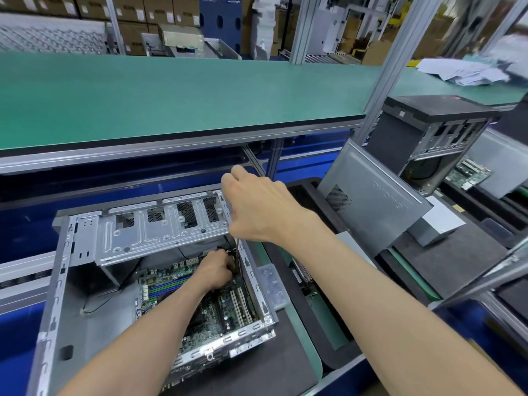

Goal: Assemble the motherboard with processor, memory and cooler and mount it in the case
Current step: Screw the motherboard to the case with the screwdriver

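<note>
Open metal case lying on its side at 7 o'clock of the view, on a dark mat. Green motherboard flat inside, at the case's 4 o'clock part. On the board: green and blue memory slots, 2 pale long slots, lots of small chips. Silver drive cage across the case's top, w/ square holes.

Left hand down inside the case at the board's 12 o'clock edge, fingers curled round sth small. Can't tell what; fingertips hidden by the hand itself.

Right hand above the case's 1 o'clock corner, fingers curled down round a thin tool shaft that runs straight down to the left hand. Handle hidden under the palm, tip hidden too.

Clear box of small parts just beside the case at 3 o'clock. Grey side panel leaning at 2 o'clock. Another case at 2 o'clock, farther off. Back shelves blurry. Both arms cut off at the bottom edge.
</note>
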The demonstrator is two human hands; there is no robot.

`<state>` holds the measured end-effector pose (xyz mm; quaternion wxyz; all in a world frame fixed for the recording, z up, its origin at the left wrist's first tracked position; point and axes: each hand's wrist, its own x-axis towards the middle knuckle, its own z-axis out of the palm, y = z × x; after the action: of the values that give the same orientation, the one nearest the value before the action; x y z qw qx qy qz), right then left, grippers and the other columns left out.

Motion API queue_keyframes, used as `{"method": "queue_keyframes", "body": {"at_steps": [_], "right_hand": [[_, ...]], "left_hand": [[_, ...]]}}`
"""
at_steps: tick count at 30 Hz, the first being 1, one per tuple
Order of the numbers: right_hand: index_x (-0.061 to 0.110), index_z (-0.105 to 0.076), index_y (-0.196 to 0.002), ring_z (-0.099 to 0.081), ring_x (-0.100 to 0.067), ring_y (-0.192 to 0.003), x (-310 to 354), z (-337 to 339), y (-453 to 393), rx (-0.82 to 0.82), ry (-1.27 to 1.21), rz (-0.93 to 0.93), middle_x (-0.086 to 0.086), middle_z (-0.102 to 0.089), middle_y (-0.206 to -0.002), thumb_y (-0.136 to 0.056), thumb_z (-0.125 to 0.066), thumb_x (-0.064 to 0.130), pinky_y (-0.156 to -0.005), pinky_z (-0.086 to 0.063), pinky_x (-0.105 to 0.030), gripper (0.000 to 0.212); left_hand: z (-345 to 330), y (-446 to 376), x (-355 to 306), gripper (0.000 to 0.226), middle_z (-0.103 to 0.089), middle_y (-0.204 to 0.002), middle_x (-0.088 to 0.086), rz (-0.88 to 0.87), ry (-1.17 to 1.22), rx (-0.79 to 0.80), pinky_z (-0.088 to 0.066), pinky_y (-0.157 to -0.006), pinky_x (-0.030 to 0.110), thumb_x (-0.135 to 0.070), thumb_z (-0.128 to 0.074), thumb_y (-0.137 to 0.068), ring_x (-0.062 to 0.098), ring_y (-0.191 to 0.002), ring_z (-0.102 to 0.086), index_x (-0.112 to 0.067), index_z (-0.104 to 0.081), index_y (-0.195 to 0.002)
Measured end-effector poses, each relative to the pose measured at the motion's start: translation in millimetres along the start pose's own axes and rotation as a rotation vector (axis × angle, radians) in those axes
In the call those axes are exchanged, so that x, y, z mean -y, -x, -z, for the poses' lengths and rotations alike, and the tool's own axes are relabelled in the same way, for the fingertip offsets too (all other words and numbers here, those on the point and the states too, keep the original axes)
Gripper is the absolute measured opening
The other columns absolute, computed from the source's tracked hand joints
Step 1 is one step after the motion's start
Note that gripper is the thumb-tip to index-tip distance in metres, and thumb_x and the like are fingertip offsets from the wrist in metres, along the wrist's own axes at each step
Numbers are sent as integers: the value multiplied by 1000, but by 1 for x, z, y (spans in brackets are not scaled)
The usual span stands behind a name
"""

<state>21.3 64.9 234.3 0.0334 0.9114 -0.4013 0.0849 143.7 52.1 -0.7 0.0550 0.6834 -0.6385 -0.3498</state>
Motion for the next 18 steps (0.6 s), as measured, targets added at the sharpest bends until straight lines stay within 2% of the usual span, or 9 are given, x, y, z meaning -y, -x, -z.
{"method": "queue_keyframes", "body": {"at_steps": [2, 4, 6, 8, 11, 13, 16, 18], "right_hand": [[15, -43, -95, -37, -19, -62, 0, 1, 2, 9, -28, 8, 0, -40, -86, -80, -63, 19, -50, -19, -28, 26], [15, -38, -89, -39, -22, -64, 1, -3, 2, -54, 65, -38, 3, -30, -70, -90, -60, 23, -54, -26, -33, 23], [16, -37, -86, -40, -24, -65, 4, -8, 2, -113, 154, -69, 5, -22, -65, -96, -57, 29, -59, -28, -37, 26], [17, -37, -88, -38, -23, -62, 6, -8, 0, -112, 136, -53, 3, -29, -69, -91, -60, 37, -56, -25, -35, 31], [15, -42, -96, -43, -22, -64, 3, -4, 0, -2, -25, 33, 1, -43, -90, -76, -67, 23, -51, -23, -30, 33], [14, -44, -95, -43, -22, -66, 4, -4, 2, 23, -58, 36, 1, -42, -83, -77, -66, 18, -51, -24, -30, 29], [14, -38, -85, -40, -24, -64, 7, -9, 1, -74, 105, -45, 5, -24, -67, -89, -61, 17, -53, -25, -32, 23], [14, -41, -83, -42, -26, -65, 7, -8, 1, -93, 143, -39, 4, -25, -66, -91, -62, 21, -56, -29, -35, 23]], "left_hand": [[0, -1, 0, 34, -72, -93, 9, -3, 4, -5, -45, -63, 26, 8, -52, -77, 21, -83, -64, -14, -76, -87], [-1, -2, 0, 37, -73, -98, 9, -4, 7, -14, -47, -66, 27, 8, -51, -77, 22, -91, -66, -13, -77, -93], [-2, -2, 2, 38, -73, -100, 9, -7, 10, -17, -49, -68, 28, 8, -52, -78, 23, -94, -67, -11, -78, -98], [-2, -1, 1, 36, -73, -98, 9, -5, 14, -19, -48, -67, 27, 7, -53, -78, 23, -93, -67, -10, -78, -97], [-2, 0, 0, 28, -71, -90, 12, -6, 4, -27, -44, -63, 27, 5, -54, -76, 26, -89, -67, -9, -76, -86], [-1, -1, 0, 29, -70, -89, 12, -8, -1, -26, -44, -64, 27, 6, -53, -76, 26, -89, -67, -11, -75, -85], [-2, -2, 1, 38, -73, -100, 8, -23, 5, -24, -50, -71, 28, 7, -53, -78, 23, -95, -68, -12, -79, -99], [-2, -2, 2, 38, -73, -101, 8, -24, 8, -25, -50, -72, 27, 7, -53, -77, 23, -96, -67, -11, -79, -98]]}}
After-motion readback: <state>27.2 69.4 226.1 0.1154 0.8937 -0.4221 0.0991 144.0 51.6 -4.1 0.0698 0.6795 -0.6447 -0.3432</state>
